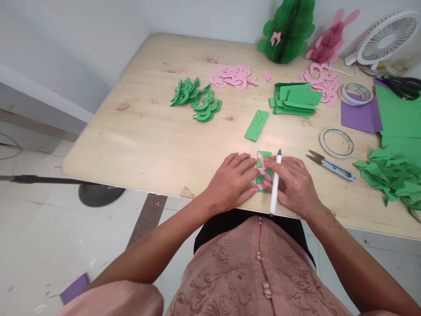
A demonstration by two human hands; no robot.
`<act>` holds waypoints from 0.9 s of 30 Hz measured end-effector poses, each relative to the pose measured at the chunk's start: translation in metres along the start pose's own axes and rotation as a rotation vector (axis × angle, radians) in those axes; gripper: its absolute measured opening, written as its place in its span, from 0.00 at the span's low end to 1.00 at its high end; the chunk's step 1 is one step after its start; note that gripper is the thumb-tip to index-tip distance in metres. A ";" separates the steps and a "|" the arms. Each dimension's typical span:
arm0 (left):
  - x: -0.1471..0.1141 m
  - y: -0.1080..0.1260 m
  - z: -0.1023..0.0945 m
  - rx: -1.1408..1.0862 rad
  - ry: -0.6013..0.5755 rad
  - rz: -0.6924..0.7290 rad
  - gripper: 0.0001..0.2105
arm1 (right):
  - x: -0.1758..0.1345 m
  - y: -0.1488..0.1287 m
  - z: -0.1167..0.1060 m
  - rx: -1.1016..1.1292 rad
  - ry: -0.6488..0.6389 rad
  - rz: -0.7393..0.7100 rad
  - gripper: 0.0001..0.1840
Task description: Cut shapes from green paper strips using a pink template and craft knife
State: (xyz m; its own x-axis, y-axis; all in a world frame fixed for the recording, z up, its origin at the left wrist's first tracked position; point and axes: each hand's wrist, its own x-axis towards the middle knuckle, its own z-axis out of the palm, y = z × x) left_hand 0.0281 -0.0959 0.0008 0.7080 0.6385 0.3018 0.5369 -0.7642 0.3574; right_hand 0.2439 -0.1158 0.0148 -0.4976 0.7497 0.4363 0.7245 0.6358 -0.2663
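On the pale surface (141, 131) against a white wall (204, 19), with a fan (386, 40), scraps (393, 175) and snips (338, 170) rightward, a pink stencil (266, 177) lies on a green strip (266, 154) near the front edge, partly covered by left fingers (246, 166) slightly apart and right fingers (274, 166) clamped on a pen (275, 186).

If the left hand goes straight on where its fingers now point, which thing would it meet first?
Most likely the green paper strip with the pink cutout on it, just beyond the left hand; whether the fingers would slide over it is unclear.
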 end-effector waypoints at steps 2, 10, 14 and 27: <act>0.000 0.000 0.000 -0.001 0.007 -0.001 0.14 | 0.000 0.000 0.000 -0.011 -0.011 -0.014 0.21; -0.001 0.001 0.002 -0.003 0.016 -0.001 0.14 | 0.000 -0.001 0.001 -0.046 -0.053 -0.021 0.18; -0.001 0.001 0.002 -0.002 0.020 0.003 0.15 | 0.000 -0.001 0.001 -0.052 -0.048 -0.025 0.18; -0.003 0.000 0.001 -0.001 0.020 0.011 0.15 | 0.000 -0.001 0.001 -0.044 -0.049 -0.025 0.19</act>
State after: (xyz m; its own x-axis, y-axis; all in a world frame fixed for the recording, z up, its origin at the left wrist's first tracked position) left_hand 0.0267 -0.0975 -0.0011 0.7048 0.6314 0.3233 0.5281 -0.7714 0.3551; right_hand 0.2425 -0.1163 0.0141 -0.5381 0.7424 0.3991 0.7312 0.6467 -0.2171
